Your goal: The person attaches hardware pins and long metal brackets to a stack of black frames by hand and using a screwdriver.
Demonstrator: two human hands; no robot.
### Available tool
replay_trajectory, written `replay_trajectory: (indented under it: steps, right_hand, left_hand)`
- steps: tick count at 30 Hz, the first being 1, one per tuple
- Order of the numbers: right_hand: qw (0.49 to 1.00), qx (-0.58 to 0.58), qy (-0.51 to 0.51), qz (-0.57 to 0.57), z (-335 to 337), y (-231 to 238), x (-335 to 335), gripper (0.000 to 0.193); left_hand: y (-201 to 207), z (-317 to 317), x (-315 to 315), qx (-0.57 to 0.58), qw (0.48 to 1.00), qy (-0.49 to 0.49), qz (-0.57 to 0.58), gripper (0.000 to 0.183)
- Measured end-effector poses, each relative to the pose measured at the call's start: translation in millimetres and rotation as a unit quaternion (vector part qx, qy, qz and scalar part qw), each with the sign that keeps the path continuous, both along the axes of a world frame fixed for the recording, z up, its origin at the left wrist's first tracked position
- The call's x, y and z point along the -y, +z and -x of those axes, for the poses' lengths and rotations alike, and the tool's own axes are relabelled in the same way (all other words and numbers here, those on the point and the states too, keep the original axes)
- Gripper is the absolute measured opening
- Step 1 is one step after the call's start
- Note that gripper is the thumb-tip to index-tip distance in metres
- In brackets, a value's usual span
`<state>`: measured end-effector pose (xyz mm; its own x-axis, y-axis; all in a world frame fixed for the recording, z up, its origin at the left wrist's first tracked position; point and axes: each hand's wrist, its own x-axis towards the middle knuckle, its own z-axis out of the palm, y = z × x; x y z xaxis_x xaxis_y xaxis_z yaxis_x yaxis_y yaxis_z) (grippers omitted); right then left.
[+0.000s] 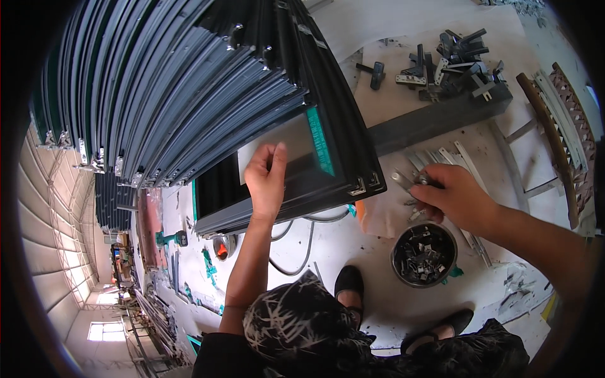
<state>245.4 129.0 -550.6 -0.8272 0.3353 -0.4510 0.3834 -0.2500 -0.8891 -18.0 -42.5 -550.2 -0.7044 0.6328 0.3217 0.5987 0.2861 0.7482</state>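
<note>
My left hand (265, 177) is closed, thumb pressed to curled fingers, over the dark window frame (340, 179) on top of a pile. Whether anything is pinched in it is hidden. Behind that hand lies a pale grey panel (293, 135) with a green printed strip (320, 140) at its end. My right hand (457, 194) is closed around small metal fittings (401, 181), whose silver ends stick out past the fingers. Just below it stands a round metal bowl (393, 263) holding many small metal corner pieces (427, 252).
Tall stacked dark profiles (164, 82) fill the upper left. Black handle-like hardware (454, 63) is heaped at the far right, near a long dark beam (441, 120). Loose metal strips (466, 164) lie beyond my right hand. A green power drill (172, 239) sits left on the floor.
</note>
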Motion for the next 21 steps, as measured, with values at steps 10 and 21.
replay_trajectory:
  steps: [10, 21]
  right_hand:
    - [0.966, -0.058, -0.093, 0.235, 41, -60, 50, 0.027]
    - [0.873, -0.124, -0.171, 0.440, 34, -78, 95, 0.026]
  left_hand:
    - [-18, 0, 1, -0.075, 0.996, 0.010, 0.037, 0.019]
    - [-26, -7, -4, -0.094, 0.994, 0.055, 0.027, 0.024]
